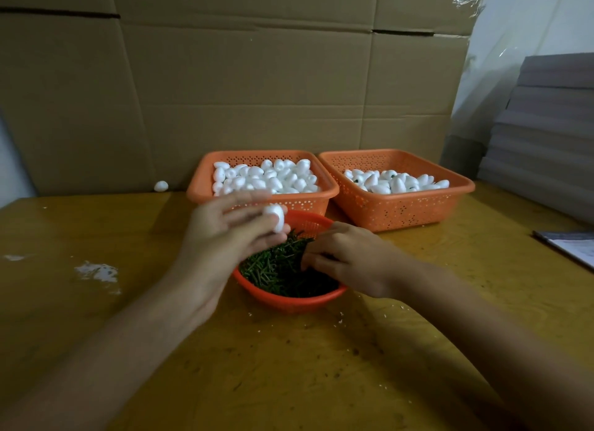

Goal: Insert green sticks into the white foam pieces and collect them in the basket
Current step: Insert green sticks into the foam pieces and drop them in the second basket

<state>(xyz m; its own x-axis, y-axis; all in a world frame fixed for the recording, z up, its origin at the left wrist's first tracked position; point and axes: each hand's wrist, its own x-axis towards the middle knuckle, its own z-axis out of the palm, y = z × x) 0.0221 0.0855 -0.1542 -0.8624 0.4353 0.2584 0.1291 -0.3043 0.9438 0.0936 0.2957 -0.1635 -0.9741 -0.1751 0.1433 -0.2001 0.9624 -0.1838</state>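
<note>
Working before three baskets (pixel 198 181), left grip (pixel 221 237) pinches one foam piece (pixel 276 217), right grip (pixel 347 257) clutches green sticks (pixel 273 268).

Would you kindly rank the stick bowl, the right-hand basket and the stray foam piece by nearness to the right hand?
1. Stick bowl: the right hand reaches into it.
2. Right-hand basket: behind, to the right.
3. Stray foam piece: far left, by the cardboard.

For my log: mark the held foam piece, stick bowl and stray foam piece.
held foam piece (pixel 275 217), head view, its middle.
stick bowl (pixel 289 303), head view, near wall.
stray foam piece (pixel 161 186), head view, its middle.
</note>
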